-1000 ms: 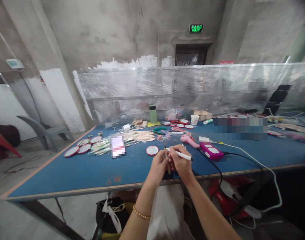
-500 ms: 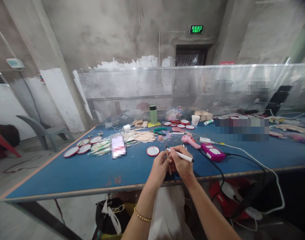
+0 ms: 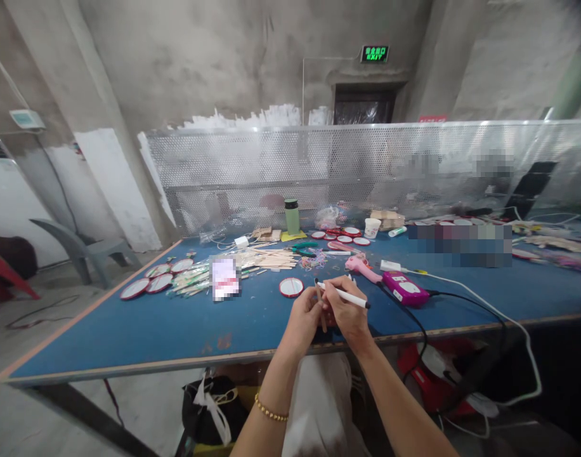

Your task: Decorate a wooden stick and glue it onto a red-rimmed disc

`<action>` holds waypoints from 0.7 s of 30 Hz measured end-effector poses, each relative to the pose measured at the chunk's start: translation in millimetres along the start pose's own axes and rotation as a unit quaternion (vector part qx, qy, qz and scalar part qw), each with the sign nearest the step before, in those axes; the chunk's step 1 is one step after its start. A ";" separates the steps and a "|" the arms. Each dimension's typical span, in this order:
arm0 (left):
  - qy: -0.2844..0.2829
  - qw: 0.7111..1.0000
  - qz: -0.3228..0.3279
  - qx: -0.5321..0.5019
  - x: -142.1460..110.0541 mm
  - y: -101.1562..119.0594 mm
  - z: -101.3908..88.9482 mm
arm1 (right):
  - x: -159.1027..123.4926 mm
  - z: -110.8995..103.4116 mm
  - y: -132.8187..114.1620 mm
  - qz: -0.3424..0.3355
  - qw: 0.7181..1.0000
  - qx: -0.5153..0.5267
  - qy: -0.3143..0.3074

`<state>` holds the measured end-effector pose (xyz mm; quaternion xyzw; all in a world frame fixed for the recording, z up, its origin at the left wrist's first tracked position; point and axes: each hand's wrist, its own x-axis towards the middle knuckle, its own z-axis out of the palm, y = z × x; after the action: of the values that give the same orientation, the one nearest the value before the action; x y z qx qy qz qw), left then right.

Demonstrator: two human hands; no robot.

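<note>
My left hand (image 3: 302, 317) is closed around a thin wooden craft stick (image 3: 324, 324), which stands almost upright between the two hands near the table's front edge. In my right hand (image 3: 351, 318) is a white marker pen (image 3: 351, 298) with a dark end, slanting down to the right, its other end close to the top of the stick. The fingers partly hide both the stick and the pen. Just beyond my left hand lies a round white disc with a red rim (image 3: 291, 287).
On the blue table (image 3: 143, 339) lie a bundle of sticks (image 3: 276, 258), green-handled pliers (image 3: 304, 245), a pink glue gun (image 3: 364, 269) and a purple box (image 3: 404, 289) with cables. Farther back stand a green bottle (image 3: 292, 218) and a paper cup (image 3: 372, 228). A perforated metal screen (image 3: 271, 162) runs behind.
</note>
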<state>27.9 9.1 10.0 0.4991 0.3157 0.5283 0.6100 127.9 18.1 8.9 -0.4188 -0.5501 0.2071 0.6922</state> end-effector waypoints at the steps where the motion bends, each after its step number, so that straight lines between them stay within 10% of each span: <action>1: -0.001 1.000 0.001 -0.002 0.1 -0.3 0.0 | 0.0 0.0 0.1 -0.004 1.000 -0.003 0.001; 21: -0.005 1.000 0.008 -0.005 -0.3 1.2 0.2 | 0.3 -0.5 -7.0 -0.009 1.000 -0.005 -0.003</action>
<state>27.7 8.6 11.1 0.5012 0.3054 0.5325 0.6099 127.2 14.3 14.7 -0.4166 -0.5571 0.1992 0.6902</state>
